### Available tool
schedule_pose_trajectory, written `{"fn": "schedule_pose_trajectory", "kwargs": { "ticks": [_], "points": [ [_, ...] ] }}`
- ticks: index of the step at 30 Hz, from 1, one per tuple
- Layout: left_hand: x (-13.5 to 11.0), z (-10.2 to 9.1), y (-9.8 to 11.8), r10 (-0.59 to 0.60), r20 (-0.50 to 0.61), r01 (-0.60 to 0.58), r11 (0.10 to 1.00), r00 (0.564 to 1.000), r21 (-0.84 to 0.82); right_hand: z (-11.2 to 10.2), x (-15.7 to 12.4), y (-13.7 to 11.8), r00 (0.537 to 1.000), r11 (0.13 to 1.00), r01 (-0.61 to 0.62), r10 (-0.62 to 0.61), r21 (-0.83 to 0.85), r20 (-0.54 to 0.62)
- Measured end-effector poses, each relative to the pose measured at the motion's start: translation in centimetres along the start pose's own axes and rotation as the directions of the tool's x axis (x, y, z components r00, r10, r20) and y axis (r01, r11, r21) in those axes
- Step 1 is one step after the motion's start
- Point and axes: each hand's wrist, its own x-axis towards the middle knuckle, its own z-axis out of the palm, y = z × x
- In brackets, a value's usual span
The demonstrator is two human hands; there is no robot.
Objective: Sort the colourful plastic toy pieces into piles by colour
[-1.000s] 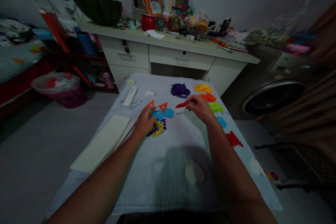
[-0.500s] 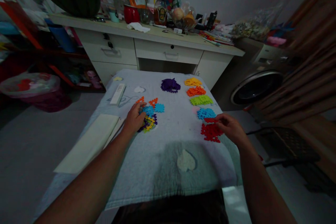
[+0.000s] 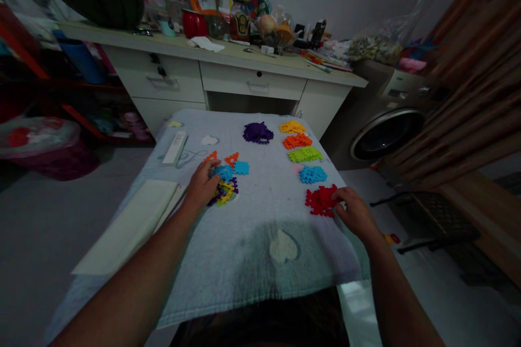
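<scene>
A pale blue towel (image 3: 252, 238) covers a small table. My left hand (image 3: 202, 184) rests with curled fingers on a mixed heap of plastic pieces (image 3: 225, 181), blue, purple, yellow and orange. My right hand (image 3: 353, 209) lies at the right edge of the red pile (image 3: 321, 200), fingers bent and touching it. Further back along the right side lie sorted piles: blue (image 3: 312, 174), green (image 3: 305, 154), orange (image 3: 297, 141), yellow (image 3: 292, 127) and purple (image 3: 258, 133).
A flat white sheet (image 3: 130, 225) and a white box (image 3: 175, 147) lie on the towel's left side. A cluttered white desk (image 3: 252, 78) stands behind, a washing machine (image 3: 386, 124) to the right, a pink bin (image 3: 44, 143) at left.
My right hand carried a red piece from the middle of the towel to the red pile at the right. The view shifted right. My left hand stayed on the mixed heap.
</scene>
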Motion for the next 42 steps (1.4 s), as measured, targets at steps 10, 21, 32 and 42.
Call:
{"fn": "schedule_pose_trajectory", "kwargs": {
  "ticks": [10,21,32,42],
  "points": [
    [-0.3,-0.5,1.1,0.071,-0.102,-0.058,0.991,0.992,0.121,3.1,8.1,-10.7,0.984,0.982,0.168,-0.173,0.085,0.048],
    [0.0,-0.6,1.2,0.100,-0.073,-0.082,0.975,0.992,0.208,15.4,15.4,-17.2,0.943,0.986,0.139,-0.160,0.089,0.293],
    [0.0,-0.5,1.3,0.087,-0.020,-0.080,0.971,0.996,0.224,11.0,15.8,-14.4,0.961,0.976,0.185,-0.204,0.113,0.187],
    [0.1,-0.4,1.2,0.096,-0.002,-0.092,0.965,0.995,0.246,1.6,13.1,-1.5,0.991,0.992,-0.125,0.126,-0.021,0.036]
  ]
}}
